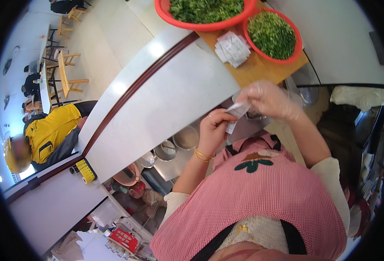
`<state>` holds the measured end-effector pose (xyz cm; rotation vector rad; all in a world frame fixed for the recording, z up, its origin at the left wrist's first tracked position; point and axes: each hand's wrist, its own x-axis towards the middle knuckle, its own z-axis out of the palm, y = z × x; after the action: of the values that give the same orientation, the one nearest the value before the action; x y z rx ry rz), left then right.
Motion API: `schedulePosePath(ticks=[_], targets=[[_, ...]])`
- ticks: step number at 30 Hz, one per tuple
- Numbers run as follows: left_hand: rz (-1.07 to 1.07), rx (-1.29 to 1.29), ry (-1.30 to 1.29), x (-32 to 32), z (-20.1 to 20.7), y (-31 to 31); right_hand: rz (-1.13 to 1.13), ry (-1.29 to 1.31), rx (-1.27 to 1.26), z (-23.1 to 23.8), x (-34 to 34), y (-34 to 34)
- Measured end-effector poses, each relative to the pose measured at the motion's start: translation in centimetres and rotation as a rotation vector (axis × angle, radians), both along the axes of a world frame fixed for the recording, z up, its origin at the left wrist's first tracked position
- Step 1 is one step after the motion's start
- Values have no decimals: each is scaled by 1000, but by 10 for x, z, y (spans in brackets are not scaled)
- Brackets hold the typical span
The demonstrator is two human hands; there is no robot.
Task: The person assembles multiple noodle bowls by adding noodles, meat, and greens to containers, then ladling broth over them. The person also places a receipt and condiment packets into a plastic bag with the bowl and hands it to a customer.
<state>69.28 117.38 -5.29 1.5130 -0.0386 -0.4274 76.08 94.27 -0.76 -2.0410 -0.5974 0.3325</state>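
My left hand, bare with a ring and gold bracelets, pinches a white paper slip between thumb and fingers. My right hand, in a clear plastic glove, has its fingers closed at the slip's upper edge. Both hands are in front of my pink checked apron, just below the wooden board. On that board lies a pile of similar white slips. Beside the pile stands a red plastic basket of chopped green onion, and a larger red basket of chopped greens is farther left.
A white counter with a dark red edge strip runs diagonally past my left side. Metal pots sit on a lower shelf under it. A person in a yellow jacket leans at the counter's far side. Wooden benches and tables stand beyond.
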Motion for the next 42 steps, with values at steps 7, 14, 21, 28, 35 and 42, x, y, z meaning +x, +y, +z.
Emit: schedulePosePath(ticks=[7, 14, 21, 28, 35, 42], targets=[[232, 326, -147, 38, -81, 6, -167, -385, 114, -27, -11, -3], [88, 951, -287, 113, -100, -7, -410, -95, 31, -14, -52, -43], [78, 1168, -696, 142, -92, -26, -683, -19, -12, -39, -131, -117], [457, 871, -877, 92, -77, -62, -964, 105, -145, -34, -245, -208], [-269, 399, -953, -54, -30, -248, -1260, 166, -258, -104, -375, -323], [-644, 197, -1063, -161, -37, -465, -1601, 229, -50, -173, -515, -536]])
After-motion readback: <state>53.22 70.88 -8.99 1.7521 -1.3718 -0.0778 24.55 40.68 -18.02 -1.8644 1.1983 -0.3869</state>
